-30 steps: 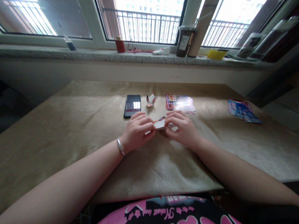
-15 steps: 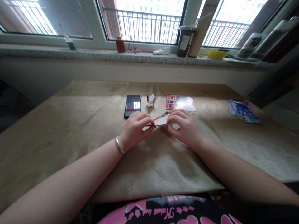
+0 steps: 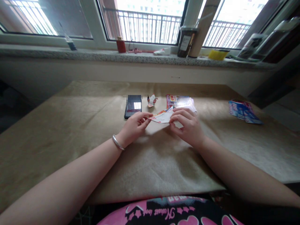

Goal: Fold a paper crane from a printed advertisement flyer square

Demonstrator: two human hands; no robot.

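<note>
A folded piece of printed paper (image 3: pixel 161 117), white with orange and red print, is held just above the table between both hands. My left hand (image 3: pixel 134 125) pinches its left end, thumb below and fingers on top. At the right end, my right hand (image 3: pixel 187 124) grips the paper between thumb and fingers. Just beyond the paper stands a small folded paper figure (image 3: pixel 152 101) with pointed tips. A phone (image 3: pixel 133 107) lies behind my left hand, and a stack of colourful flyers (image 3: pixel 181 102) lies partly hidden behind my right hand.
More blue flyers (image 3: pixel 245 111) lie on the right of the cloth-covered table (image 3: pixel 70 131). Behind it, the stone windowsill (image 3: pixel 98 55) carries a red container (image 3: pixel 121 45), a dark jar (image 3: pixel 186 42), a yellow item (image 3: pixel 218 54) and other small things.
The paper has been lifted and tilted, so more of its white face shows. My left hand has shifted slightly left, and my right hand has turned a little to the right.
</note>
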